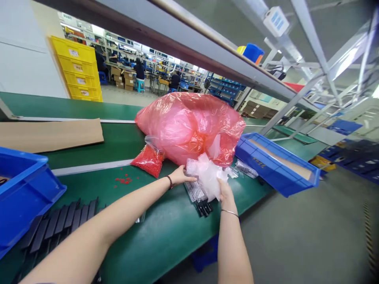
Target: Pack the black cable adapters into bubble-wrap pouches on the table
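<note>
Both hands are at a bunch of whitish plastic bags (209, 177) in front of a large red translucent bag (189, 126). My left hand (180, 176) grips the left edge of the bunch, thumb pointing right. My right hand (225, 191) pinches its right side. Under the bunch lies bubble wrap (194, 192) with black parts (204, 208) sticking out toward me. A small clear bag of red pieces (149, 161) rests left of my left hand, and loose red rings (123, 180) are scattered beside it.
Blue bins stand at the left (26, 189) and right (275, 165). Black flat parts (59, 223) lie at the lower left, cardboard (50, 135) behind them. Bubble-wrapped items (246, 169) sit by the right bin. A shelf beam (207, 43) crosses above. People sit far back.
</note>
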A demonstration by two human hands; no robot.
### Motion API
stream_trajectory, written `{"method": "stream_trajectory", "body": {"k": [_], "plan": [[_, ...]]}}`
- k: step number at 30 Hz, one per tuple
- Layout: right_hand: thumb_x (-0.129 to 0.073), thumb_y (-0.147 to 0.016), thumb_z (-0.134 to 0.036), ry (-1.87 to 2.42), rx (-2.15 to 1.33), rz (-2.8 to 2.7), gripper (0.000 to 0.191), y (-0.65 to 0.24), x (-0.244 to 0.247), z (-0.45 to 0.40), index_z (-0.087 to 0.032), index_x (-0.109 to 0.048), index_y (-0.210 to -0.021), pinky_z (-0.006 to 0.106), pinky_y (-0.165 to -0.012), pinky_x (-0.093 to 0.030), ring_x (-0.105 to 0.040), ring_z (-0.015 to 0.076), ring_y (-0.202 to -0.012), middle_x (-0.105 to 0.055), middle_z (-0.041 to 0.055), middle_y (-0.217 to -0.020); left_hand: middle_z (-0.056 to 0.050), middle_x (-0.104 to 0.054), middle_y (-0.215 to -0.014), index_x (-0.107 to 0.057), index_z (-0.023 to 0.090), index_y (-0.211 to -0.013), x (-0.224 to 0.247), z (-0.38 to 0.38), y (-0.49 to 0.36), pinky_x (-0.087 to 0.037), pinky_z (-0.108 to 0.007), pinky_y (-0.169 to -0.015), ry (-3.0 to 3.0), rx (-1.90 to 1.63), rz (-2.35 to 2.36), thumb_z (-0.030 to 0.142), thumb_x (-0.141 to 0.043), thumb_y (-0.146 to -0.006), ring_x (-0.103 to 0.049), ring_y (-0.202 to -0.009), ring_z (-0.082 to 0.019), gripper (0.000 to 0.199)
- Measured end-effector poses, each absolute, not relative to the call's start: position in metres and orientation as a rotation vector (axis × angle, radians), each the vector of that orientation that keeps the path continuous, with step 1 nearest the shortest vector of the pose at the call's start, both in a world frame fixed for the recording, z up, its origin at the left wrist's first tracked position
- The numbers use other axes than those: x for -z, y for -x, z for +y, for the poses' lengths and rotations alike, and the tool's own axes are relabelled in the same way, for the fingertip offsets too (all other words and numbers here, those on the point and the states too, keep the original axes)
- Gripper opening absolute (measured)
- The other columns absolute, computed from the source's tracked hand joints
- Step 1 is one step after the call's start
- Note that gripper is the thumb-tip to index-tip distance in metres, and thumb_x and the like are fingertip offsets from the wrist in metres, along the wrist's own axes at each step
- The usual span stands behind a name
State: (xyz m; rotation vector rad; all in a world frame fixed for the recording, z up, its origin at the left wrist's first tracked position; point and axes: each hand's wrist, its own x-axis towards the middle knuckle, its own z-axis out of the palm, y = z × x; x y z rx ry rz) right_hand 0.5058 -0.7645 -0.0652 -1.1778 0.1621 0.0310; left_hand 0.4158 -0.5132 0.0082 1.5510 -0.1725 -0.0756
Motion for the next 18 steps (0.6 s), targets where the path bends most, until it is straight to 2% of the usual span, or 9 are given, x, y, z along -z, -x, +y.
{"method": "stream_trajectory", "body": {"k": [4,11,15,18], "plan": [[-0.065,-0.064,-0.018,1.165,-0.158,0.143,0.032,-0.506,0.057,-0.768,-0.015,-0.064,-0.096,0.039,-0.078,-0.056,-0.069,0.0255,-0.083,-0.073,0.0079,-0.086,-0.017,-0.056,-0.123,-0.053,0.011,-0.118,-0.009,-0.537,-0.465,-0.041,-0.04,-0.099,-1.47,0.024,-0.303,0.038,-0.081,-0.052,-0.054,-0.111,-0.027,0.076],[-0.058,-0.07,-0.032,1.139,-0.276,0.112,0.025,-0.51,0.059,-0.758,-0.016,-0.065,-0.088,0.041,-0.087,-0.052,-0.064,0.0258,-0.098,-0.072,0.009,-0.082,-0.014,-0.063,-0.112,-0.057,0.012,-0.112,-0.006,-0.568,-0.474,-0.044,-0.04,-0.093,-1.435,0.042,-0.395,0.031,-0.082,-0.05,-0.058,-0.104,-0.027,0.07],[-0.055,-0.073,-0.04,1.129,-0.238,0.045,0.028,-0.498,0.054,-0.749,-0.021,-0.065,-0.09,0.039,-0.092,-0.05,-0.06,0.0243,-0.106,-0.07,0.009,-0.093,-0.012,-0.062,-0.11,-0.057,0.014,-0.112,-0.006,-0.585,-0.457,-0.042,-0.041,-0.094,-1.443,-0.058,-0.372,0.03,-0.082,-0.05,-0.057,-0.102,-0.027,0.07],[-0.052,-0.074,-0.047,1.112,-0.174,-0.009,0.033,-0.486,0.036,-0.742,-0.026,-0.064,-0.097,0.037,-0.096,-0.048,-0.055,0.0209,-0.115,-0.067,0.0058,-0.107,-0.013,-0.057,-0.117,-0.052,0.015,-0.118,-0.012,-0.595,-0.441,-0.035,-0.045,-0.1,-1.448,-0.146,-0.333,0.028,-0.083,-0.048,-0.051,-0.111,-0.03,0.077]]}}
